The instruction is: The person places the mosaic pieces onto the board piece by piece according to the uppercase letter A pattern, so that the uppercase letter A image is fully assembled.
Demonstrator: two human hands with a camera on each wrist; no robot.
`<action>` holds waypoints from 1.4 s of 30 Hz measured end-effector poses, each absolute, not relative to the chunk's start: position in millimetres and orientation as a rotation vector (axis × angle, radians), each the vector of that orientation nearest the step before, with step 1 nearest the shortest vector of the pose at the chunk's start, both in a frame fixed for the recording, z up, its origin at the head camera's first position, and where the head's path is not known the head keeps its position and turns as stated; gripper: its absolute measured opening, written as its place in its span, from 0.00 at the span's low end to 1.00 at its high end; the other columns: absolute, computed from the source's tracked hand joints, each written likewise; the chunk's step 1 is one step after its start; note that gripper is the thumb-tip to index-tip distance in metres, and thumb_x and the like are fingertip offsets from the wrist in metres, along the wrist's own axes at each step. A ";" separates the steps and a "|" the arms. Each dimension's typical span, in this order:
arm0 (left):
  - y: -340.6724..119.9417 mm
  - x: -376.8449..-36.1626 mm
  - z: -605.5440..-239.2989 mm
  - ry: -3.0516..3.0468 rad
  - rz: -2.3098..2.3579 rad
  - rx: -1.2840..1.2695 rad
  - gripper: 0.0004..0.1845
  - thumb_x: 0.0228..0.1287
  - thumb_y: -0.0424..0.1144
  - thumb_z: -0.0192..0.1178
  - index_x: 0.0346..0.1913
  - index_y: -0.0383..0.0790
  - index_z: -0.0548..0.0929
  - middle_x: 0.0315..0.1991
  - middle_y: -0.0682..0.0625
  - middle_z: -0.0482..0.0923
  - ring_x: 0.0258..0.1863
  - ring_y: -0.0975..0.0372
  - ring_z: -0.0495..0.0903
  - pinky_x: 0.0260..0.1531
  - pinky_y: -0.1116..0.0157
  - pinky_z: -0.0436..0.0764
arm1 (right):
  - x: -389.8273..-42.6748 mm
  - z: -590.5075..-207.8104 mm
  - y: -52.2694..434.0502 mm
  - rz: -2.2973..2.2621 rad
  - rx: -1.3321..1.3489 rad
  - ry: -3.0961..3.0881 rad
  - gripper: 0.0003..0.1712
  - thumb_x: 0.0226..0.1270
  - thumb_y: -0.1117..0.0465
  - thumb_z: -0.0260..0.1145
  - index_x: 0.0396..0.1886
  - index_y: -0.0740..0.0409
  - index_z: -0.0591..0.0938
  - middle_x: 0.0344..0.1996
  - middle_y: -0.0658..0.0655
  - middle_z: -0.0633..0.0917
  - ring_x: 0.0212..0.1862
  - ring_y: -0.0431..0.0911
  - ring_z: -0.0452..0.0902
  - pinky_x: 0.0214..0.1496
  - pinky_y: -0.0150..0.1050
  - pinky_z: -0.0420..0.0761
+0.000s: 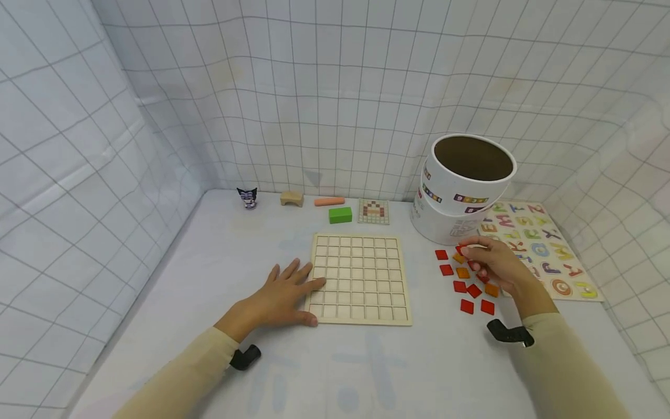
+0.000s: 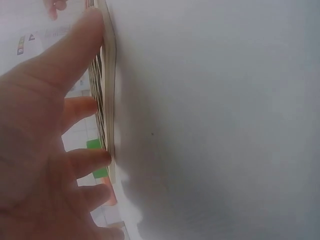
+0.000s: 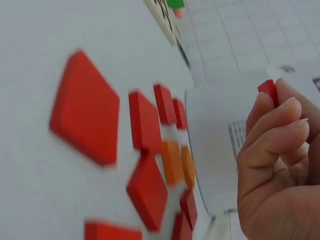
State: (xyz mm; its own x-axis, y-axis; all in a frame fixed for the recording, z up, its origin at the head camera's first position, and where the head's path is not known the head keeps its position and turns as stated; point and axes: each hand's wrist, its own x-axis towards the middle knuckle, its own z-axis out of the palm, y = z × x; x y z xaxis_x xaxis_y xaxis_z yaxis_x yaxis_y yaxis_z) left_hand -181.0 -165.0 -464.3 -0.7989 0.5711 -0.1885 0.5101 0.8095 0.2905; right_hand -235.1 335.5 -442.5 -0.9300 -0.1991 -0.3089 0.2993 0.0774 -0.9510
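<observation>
Your L hand (image 1: 285,294) flat, fingers straight, pressing left edge of wooden grid board (image 1: 360,278) at frame centre. Your R hand (image 1: 494,265) pinches one red tile (image 3: 268,91) in curled fingertips, lifted just above loose tiles (image 1: 466,279) right of centre, near tipped white tub (image 1: 460,189). Progress, my read: barely begun. Grid cells all look empty; approx. ten red/orange tiles lie on table, none placed. Whole board left to fill.
</observation>
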 end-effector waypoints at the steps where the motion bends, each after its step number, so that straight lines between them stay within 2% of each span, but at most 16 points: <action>1: -165.0 -181.1 -463.9 2.729 0.318 0.834 0.49 0.57 0.71 0.65 0.80 0.59 0.62 0.82 0.41 0.47 0.81 0.41 0.38 0.71 0.31 0.41 | -236.0 -443.3 325.8 -1.892 0.077 2.008 0.23 0.74 0.56 0.67 0.63 0.61 0.76 0.30 0.50 0.81 0.25 0.39 0.71 0.27 0.29 0.72; 7: -164.3 -182.6 -462.6 2.710 0.291 0.840 0.50 0.56 0.71 0.65 0.80 0.61 0.62 0.82 0.41 0.47 0.81 0.41 0.36 0.71 0.32 0.39 | -247.3 -451.7 259.2 -1.781 -0.044 1.991 0.24 0.69 0.61 0.71 0.62 0.61 0.77 0.34 0.53 0.87 0.24 0.39 0.71 0.26 0.29 0.72; 10: -163.8 -183.9 -461.3 2.705 0.278 0.839 0.50 0.56 0.71 0.65 0.80 0.61 0.62 0.82 0.42 0.47 0.81 0.41 0.36 0.71 0.31 0.39 | -257.1 -452.9 228.5 -1.756 -0.095 1.990 0.27 0.68 0.63 0.71 0.64 0.63 0.76 0.33 0.53 0.87 0.23 0.39 0.71 0.25 0.28 0.72; 15: -163.9 -186.3 -459.5 2.698 0.250 0.832 0.50 0.56 0.71 0.65 0.80 0.61 0.61 0.83 0.43 0.47 0.81 0.41 0.37 0.72 0.32 0.40 | -275.3 -455.3 185.5 -1.765 -0.100 1.995 0.27 0.69 0.65 0.69 0.66 0.63 0.73 0.27 0.52 0.83 0.23 0.40 0.71 0.25 0.29 0.72; 21: -164.4 -186.3 -459.6 2.695 0.238 0.824 0.50 0.56 0.71 0.65 0.80 0.62 0.61 0.83 0.42 0.47 0.81 0.40 0.37 0.72 0.32 0.41 | -293.0 -458.7 146.2 -1.700 -0.118 2.122 0.23 0.69 0.66 0.68 0.61 0.63 0.74 0.22 0.55 0.80 0.22 0.41 0.71 0.24 0.32 0.71; 30: -161.1 -185.4 -458.9 2.695 0.241 0.779 0.53 0.54 0.72 0.65 0.81 0.59 0.58 0.82 0.42 0.47 0.81 0.40 0.36 0.72 0.32 0.43 | -306.8 -463.1 124.4 -1.374 -0.125 2.408 0.19 0.66 0.62 0.72 0.55 0.55 0.79 0.25 0.56 0.82 0.19 0.42 0.70 0.22 0.34 0.71; 38: -160.0 -184.3 -457.8 2.694 0.247 0.707 0.57 0.49 0.73 0.67 0.81 0.57 0.57 0.83 0.44 0.47 0.81 0.40 0.35 0.72 0.32 0.43 | -307.1 -464.6 113.5 -1.243 -0.180 2.526 0.16 0.66 0.62 0.71 0.52 0.56 0.82 0.22 0.52 0.81 0.18 0.41 0.68 0.22 0.35 0.71; 42: -160.3 -185.5 -458.9 2.699 0.242 0.726 0.56 0.51 0.72 0.66 0.81 0.59 0.57 0.83 0.44 0.47 0.81 0.40 0.36 0.72 0.32 0.44 | -305.7 -462.8 111.3 -1.180 -0.198 2.617 0.15 0.66 0.62 0.72 0.52 0.56 0.83 0.30 0.55 0.84 0.22 0.43 0.71 0.25 0.36 0.72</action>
State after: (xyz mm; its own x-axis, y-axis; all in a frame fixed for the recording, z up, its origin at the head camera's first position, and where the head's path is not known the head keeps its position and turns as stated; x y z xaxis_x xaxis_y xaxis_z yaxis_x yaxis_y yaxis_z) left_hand -185.5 -160.3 -458.9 -0.8138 0.5124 -0.2743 0.4554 0.8554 0.2467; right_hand -305.7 111.3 -462.8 -0.9561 -0.2298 -0.1820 -0.0157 0.6600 -0.7511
